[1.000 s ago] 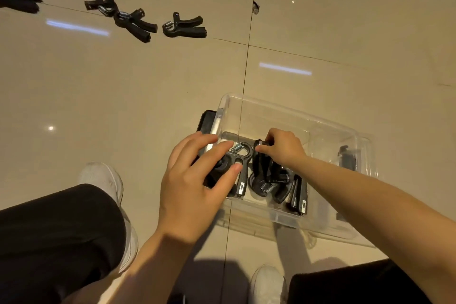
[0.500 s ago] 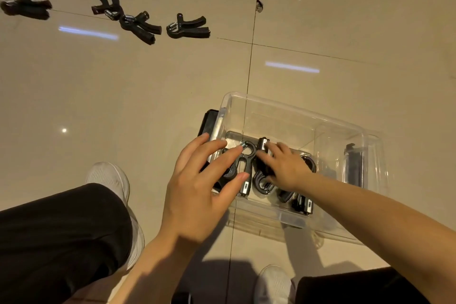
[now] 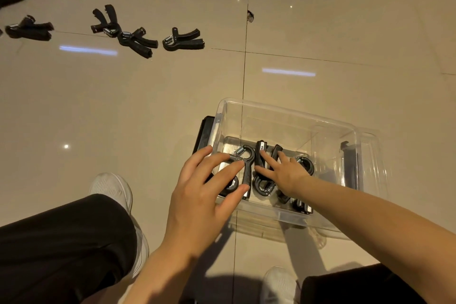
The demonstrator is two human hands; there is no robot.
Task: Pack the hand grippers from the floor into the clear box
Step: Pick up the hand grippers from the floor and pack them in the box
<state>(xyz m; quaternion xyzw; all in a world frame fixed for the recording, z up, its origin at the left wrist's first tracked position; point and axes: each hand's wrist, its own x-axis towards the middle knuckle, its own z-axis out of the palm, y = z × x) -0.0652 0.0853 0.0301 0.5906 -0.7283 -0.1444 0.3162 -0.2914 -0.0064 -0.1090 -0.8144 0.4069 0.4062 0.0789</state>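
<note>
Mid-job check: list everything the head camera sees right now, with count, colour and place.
Hand grippers on floor: four whole, black, far left row; a fifth dark piece is cut off at the left edge.
Hand grippers in box: at least three, black, near end; exact count hidden by hands.
Clear box: one, transparent, centre right.
Black flat item: one, against the box's left side.
Floor: beige glossy tiles.
Shoes: two, white.
Left hand: open, over the box's near-left corner.
Right hand: open, on grippers inside.
</note>
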